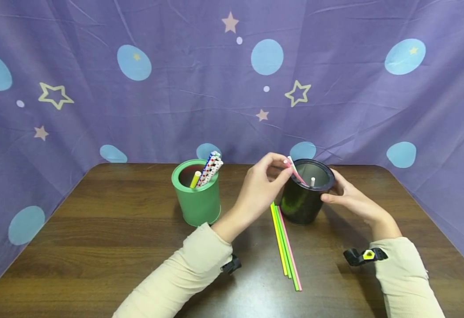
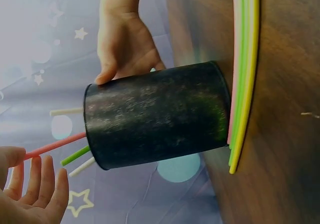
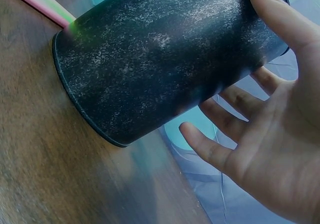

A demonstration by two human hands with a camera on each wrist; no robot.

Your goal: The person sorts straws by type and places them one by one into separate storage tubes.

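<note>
Two views alone show the pinched pink stick (image 2: 57, 144).

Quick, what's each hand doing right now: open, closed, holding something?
Left hand: closed, pinching a pink stick that reaches into the black can.
Right hand: partly curled, holding the black can's side near its rim.

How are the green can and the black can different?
The green can is bright green, but the black can is dark.
No hand touches the green can, while the right hand holds the black can.
The green can has spotted sticks and a yellow one; the black can has plain white, green and pink ones.
Both are round, open on top and have sticks inside.
</note>
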